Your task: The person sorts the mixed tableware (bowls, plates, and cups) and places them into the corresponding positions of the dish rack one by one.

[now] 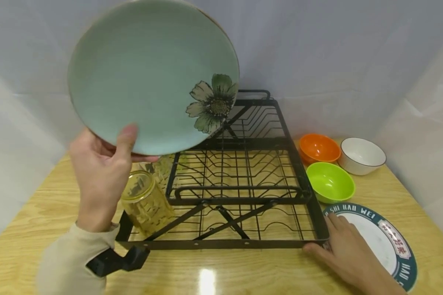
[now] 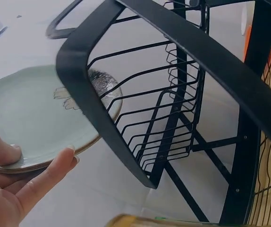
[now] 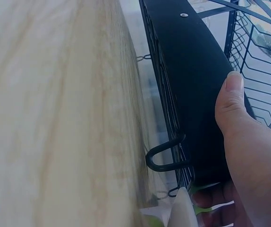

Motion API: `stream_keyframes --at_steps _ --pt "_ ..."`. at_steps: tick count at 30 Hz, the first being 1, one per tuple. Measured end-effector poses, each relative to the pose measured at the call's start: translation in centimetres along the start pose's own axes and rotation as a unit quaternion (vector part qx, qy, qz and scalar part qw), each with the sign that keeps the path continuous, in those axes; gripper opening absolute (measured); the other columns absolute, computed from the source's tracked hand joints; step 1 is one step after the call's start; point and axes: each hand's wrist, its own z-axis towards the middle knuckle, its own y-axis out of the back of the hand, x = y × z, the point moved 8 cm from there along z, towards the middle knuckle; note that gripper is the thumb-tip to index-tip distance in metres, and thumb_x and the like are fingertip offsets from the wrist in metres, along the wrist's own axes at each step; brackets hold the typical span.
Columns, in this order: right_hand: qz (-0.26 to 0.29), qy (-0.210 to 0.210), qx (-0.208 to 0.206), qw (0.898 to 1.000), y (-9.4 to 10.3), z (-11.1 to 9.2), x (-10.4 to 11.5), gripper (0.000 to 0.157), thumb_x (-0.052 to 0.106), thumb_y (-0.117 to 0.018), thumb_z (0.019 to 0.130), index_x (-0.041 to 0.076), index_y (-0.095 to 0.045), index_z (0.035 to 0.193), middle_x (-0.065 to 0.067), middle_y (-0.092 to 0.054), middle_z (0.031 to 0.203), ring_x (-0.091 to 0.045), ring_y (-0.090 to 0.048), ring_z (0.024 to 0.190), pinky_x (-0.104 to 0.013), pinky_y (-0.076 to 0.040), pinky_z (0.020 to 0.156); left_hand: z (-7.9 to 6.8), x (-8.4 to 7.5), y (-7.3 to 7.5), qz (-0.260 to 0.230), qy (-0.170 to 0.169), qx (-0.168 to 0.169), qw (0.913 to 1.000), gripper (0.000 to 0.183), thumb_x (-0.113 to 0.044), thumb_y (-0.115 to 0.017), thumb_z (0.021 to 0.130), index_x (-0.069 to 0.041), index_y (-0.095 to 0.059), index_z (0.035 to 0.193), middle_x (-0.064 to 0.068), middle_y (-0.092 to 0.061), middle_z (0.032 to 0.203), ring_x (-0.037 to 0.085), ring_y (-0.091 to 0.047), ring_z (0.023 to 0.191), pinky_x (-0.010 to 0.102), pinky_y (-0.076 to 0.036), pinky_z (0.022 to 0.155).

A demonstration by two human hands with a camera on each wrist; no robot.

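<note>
My left hand point(image 1: 103, 176) pinches a pale green plate point(image 1: 144, 78) by its lower rim, thumb on the face and fingers behind. A dark flower decorates the plate's right side. It is raised above the left part of a black two-tier dish rack point(image 1: 240, 200), and its face is turned towards me. With my right hand point(image 1: 348, 246) I grip the rack's near right corner; in the right wrist view the thumb lies along the black frame point(image 3: 192, 85). A yellow glass point(image 1: 145, 200) stands at the rack's lower left, with another patterned glass partly hidden behind it.
Right of the rack sit an orange bowl point(image 1: 319, 148), a white bowl point(image 1: 363, 155) and a lime green bowl point(image 1: 330, 182). A white plate with a dark lettered rim point(image 1: 406, 250) lies beside my right hand. A pale curtain point(image 1: 317, 53) hangs behind the wooden table point(image 1: 170, 274).
</note>
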Motion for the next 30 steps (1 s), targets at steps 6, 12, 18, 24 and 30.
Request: stream_keyframes --at_steps 6,12,18,24,30 --pt "0.006 0.005 0.003 1.0 0.1 0.0 0.1 0.077 0.057 -0.064 0.086 -0.005 -0.052 0.13 -0.015 -0.058 0.114 -0.035 -0.053 0.104 -0.058 -0.04 0.095 -0.1 -0.7 -1.7 0.108 -0.05 0.023 0.9926 0.033 0.002 -0.061 0.091 0.005 -0.058 0.124 0.023 -0.066 0.111 0.013 -0.071 0.068 0.029 -0.055 0.049" --pt "0.006 -0.002 0.011 1.0 -0.2 -0.1 -0.1 0.075 0.056 -0.062 0.087 -0.005 -0.052 0.13 -0.018 -0.058 0.118 -0.036 -0.053 0.106 -0.059 -0.039 0.096 0.2 -0.7 -3.5 0.203 -0.067 0.045 0.9758 0.035 0.002 -0.063 0.09 0.007 -0.058 0.124 0.025 -0.067 0.108 0.017 -0.071 0.064 0.024 -0.053 0.047" --pt "0.002 0.003 0.013 1.0 -0.3 0.0 0.0 0.071 0.056 -0.061 0.088 -0.002 -0.054 0.129 -0.012 -0.059 0.112 -0.03 -0.054 0.1 -0.057 -0.042 0.093 0.3 -0.7 -4.7 0.24 -0.103 0.079 0.9622 0.032 0.003 -0.064 0.089 0.008 -0.061 0.12 0.027 -0.068 0.101 0.031 -0.069 0.06 0.019 -0.052 0.046" --pt "-0.002 0.008 0.007 1.0 -0.3 0.0 0.0 0.069 0.054 -0.061 0.089 -0.002 -0.054 0.129 -0.013 -0.059 0.112 -0.031 -0.054 0.1 -0.057 -0.041 0.093 0.1 -1.3 -6.2 0.29 -0.179 0.109 0.9337 0.018 0.001 -0.065 0.088 0.01 -0.064 0.103 0.025 -0.07 0.092 0.023 -0.066 0.054 0.013 -0.048 0.046" --pt "-0.005 0.012 0.005 1.0 -0.4 0.0 0.1 0.071 0.055 -0.061 0.089 -0.003 -0.054 0.129 -0.013 -0.059 0.112 -0.032 -0.054 0.1 -0.057 -0.041 0.093 0.3 -1.1 -6.5 0.301 -0.174 0.112 0.9309 0.016 0.002 -0.064 0.088 0.009 -0.065 0.102 0.024 -0.07 0.092 0.021 -0.063 0.049 0.012 -0.042 0.04"
